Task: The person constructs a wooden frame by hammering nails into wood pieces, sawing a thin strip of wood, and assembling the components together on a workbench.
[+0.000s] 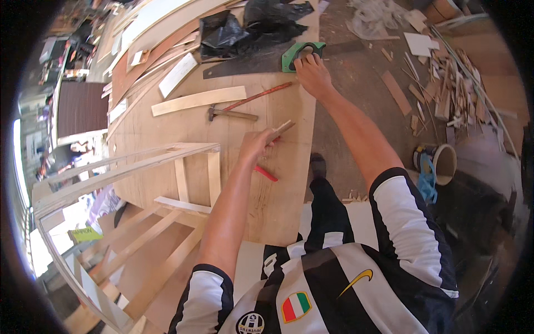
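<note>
A cluttered workshop floor strewn with offcuts surrounds a broad, pale plywood sheet (245, 139) laid flat. At its far edge lies a long dark handsaw with a green plastic handle (301, 55); the right hand (313, 75), arm stretched fully forward, has its fingers curled onto that handle. The left hand (256, 145), elbow bent, grips a short thin wooden stick (283, 128) over the sheet, near a wooden-handled hammer (231, 114).

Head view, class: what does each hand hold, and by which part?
Left hand grips a small wood strip by its near end. Right hand takes the handsaw by its green handle.
</note>
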